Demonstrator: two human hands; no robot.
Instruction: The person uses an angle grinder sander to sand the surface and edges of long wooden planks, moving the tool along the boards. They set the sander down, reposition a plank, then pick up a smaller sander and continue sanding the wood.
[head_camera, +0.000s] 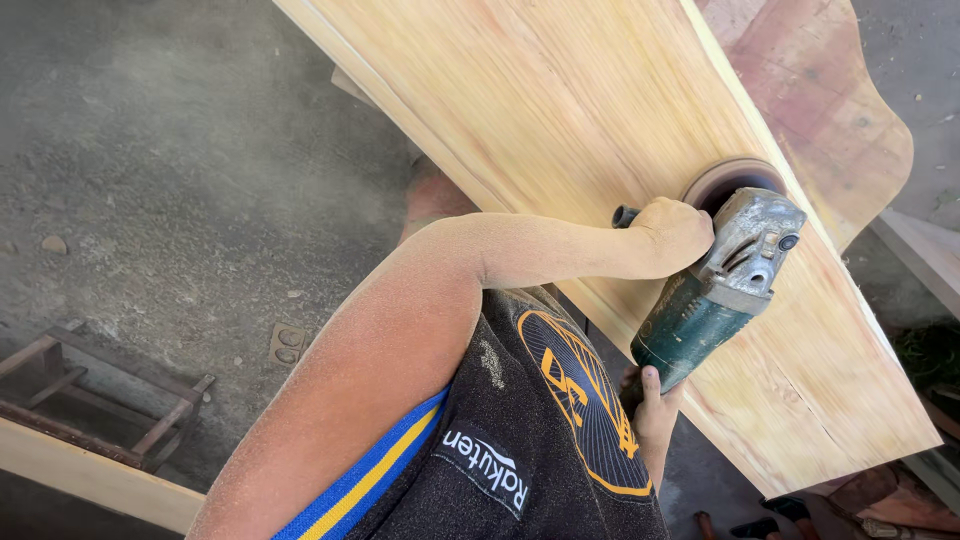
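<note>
Head view: left hand (676, 236) clenched on black side handle (624, 215), right hand (655, 412) wrapped round rear of teal-bodied, grey-headed angle grinder (722, 290) — two-handed for control. Beyond the left fist, disc pressed to long pale wooden plank (560, 110).

The long wooden board (560, 110) is pale yellow with thin brown lines running along it. The handheld grinder (715, 290) has a dark green body and a grey metal head. Its round sanding disc (722, 178) is brown. The sleeveless shirt (520, 440) is black with an orange circle pattern and blue and yellow stripes. The rough ground (170, 150) is grey.
</note>
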